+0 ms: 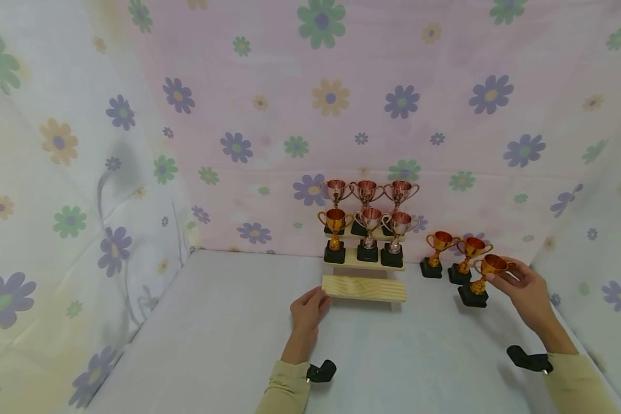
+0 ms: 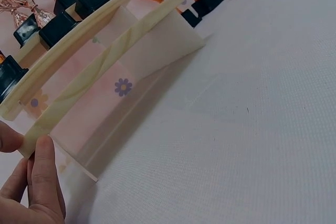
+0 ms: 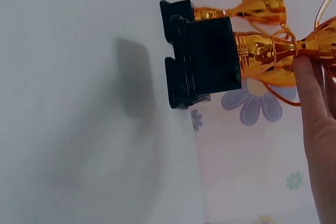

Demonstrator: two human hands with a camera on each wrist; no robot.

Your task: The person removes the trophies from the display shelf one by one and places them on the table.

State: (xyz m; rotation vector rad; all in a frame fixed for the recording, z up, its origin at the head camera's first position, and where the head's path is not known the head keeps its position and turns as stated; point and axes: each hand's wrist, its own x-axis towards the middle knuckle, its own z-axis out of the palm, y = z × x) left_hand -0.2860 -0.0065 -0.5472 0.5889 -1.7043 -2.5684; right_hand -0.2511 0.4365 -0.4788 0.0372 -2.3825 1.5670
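My left hand [image 1: 305,311] pinches the left end of the lowest step of a three-tier wooden stand [image 1: 364,288], thumb on top and fingers beneath. On the right, my right hand [image 1: 530,294] holds a small gold trophy cup [image 1: 474,294] by its upper part. Its black base [image 3: 212,56] is off the table, with a separate shadow below. Three pinkish copper trophies [image 1: 366,190] line the top step. The middle step carries a gold trophy [image 1: 335,221] at the left and two pinkish-silver trophies [image 1: 395,225] beside it.
Two more gold trophies [image 1: 434,253] stand on the white table [image 1: 227,322] right of the stand, just behind the held one. Flower-printed cloth [image 1: 269,86] forms the back and side walls. A black wrist camera [image 1: 321,371] sits on each forearm.
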